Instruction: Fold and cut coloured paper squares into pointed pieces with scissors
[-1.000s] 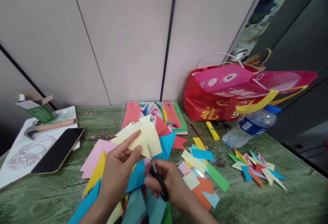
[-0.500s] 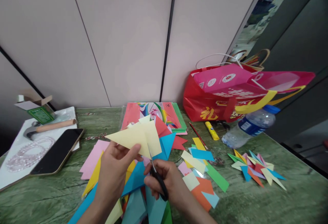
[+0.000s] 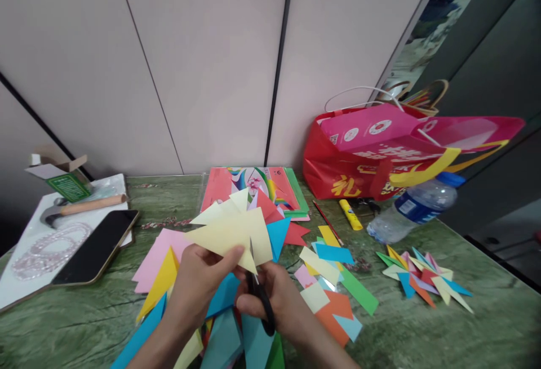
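Just beyond left grip (image 3: 192, 283) pinching it, cream paper (image 3: 226, 231), right grip (image 3: 279, 296) clasping scissors (image 3: 261, 294)

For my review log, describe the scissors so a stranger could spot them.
On the green table, find the coloured paper nearest you. Above it, the right hand grips the scissors against cream paper. Black-handled and metal, they stand out among the paper.

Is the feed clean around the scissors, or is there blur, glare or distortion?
Head view: cream paper and scissors look fairly sharp, evenly lit, without strong glare; head view: seams between the wall panels splay toward the top, suggesting wide-angle distortion; head view: upper-right background is soft, and small print on the bottle is unreadable.
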Available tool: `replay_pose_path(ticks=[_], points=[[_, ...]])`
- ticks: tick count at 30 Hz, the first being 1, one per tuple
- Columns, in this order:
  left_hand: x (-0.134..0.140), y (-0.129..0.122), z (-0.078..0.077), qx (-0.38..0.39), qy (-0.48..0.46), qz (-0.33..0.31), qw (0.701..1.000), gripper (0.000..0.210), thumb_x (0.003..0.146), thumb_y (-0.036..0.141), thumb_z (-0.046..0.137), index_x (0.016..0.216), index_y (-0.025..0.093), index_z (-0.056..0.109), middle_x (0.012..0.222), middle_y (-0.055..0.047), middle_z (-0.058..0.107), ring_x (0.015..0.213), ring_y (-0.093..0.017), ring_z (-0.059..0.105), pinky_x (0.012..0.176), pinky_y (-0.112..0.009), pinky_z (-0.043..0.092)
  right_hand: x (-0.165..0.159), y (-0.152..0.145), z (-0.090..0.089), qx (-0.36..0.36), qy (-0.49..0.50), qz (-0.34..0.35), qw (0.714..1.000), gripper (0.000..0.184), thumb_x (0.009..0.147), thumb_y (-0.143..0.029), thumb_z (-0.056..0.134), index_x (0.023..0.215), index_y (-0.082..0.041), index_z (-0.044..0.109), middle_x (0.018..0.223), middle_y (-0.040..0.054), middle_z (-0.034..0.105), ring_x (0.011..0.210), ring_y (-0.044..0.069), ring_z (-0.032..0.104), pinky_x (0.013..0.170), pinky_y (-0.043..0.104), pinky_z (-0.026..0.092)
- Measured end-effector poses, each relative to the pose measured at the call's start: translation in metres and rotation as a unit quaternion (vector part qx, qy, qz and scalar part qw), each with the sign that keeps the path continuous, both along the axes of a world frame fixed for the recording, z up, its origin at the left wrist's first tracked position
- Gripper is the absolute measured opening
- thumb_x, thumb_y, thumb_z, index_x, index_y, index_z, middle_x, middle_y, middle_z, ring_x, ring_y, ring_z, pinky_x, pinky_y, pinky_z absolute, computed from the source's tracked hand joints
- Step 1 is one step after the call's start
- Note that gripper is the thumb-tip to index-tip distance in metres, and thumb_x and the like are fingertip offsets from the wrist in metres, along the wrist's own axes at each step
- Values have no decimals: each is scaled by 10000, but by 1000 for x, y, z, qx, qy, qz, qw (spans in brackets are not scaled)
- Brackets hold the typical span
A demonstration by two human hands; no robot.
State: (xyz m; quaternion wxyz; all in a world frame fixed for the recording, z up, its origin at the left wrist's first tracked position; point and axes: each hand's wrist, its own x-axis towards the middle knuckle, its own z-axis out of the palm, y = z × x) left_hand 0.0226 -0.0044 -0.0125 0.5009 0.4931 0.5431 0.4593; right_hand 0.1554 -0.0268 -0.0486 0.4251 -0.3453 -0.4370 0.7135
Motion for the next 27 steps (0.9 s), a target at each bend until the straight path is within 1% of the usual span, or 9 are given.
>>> replay_pose_path(ticks=[2,6,11,17,22,27], points=[[0,0,1,-2,15,-3,1000,177,660,293,706,595,128,692,561,-50,711,561,-198,649,571,-259,510,0,0,3,5,0,-2,1000,558,476,-476,806,811,-160,491,592,-46,493,524,89,421,473,203,325],[-1,1,4,-7,9,-7,1000,169,638,288,718,601,125,693,499,-36,685,499,-181,623,537,-251,503,1,1,5,17,-9,17,1000,505,533,-501,769,780,-161,489,577,-48,464,512,81,388,459,202,286],[-2,1,8,-15,-10,-8,1000,146,618,267,722,592,127,688,472,-30,670,442,-162,597,472,-233,482,2,2,2,16,-12,14,1000,492,506,-475,791,740,-160,495,559,-57,445,492,67,337,436,195,256],[-2,1,9,-4,-4,-10,1000,152,617,267,711,558,130,684,439,-30,650,422,-161,592,459,-232,477,1,1,-1,24,-20,12,999,467,521,-467,782,752,-170,506,538,-71,432,461,63,346,420,193,278],[-3,0,11,3,16,-23,1000,187,639,270,696,509,139,668,424,-26,638,422,-154,587,452,-218,462,1,1,-3,26,-38,7,999,429,569,-469,738,773,-158,524,510,-65,470,424,67,397,395,185,300],[-4,-1,11,3,7,-32,999,185,645,257,687,501,145,662,419,-25,633,412,-154,575,452,-226,460,0,1,0,9,-60,-4,998,395,555,-424,742,754,-162,525,475,-71,489,394,68,417,389,187,328]])
